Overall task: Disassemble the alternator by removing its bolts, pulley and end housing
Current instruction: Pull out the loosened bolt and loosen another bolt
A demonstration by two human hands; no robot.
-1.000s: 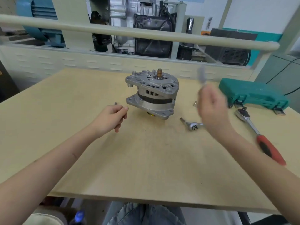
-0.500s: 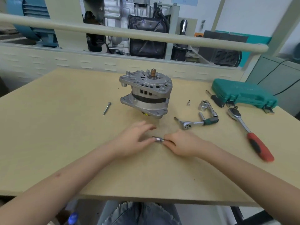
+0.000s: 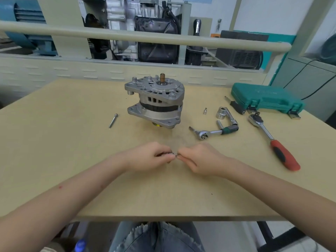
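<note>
The silver alternator (image 3: 156, 101) stands upright mid-table, its copper-coloured shaft end pointing up. A loose long bolt (image 3: 113, 120) lies on the table to its left. In front of it, near the table's middle, my left hand (image 3: 149, 157) and my right hand (image 3: 200, 159) meet fingertip to fingertip. Between them they pinch a small metal piece (image 3: 174, 153), mostly hidden by the fingers; what it is cannot be told.
Right of the alternator lie a small ratchet (image 3: 211, 132), a large socket on an extension (image 3: 222, 112), a tiny socket (image 3: 205, 111), a red-handled ratchet (image 3: 272, 140) and a closed green tool case (image 3: 265, 99). A rail and machinery stand behind the table.
A second ago my hands were apart, the left near the bolt and the right raised by the tools. They have come together in front of the alternator, pinching the small piece.
</note>
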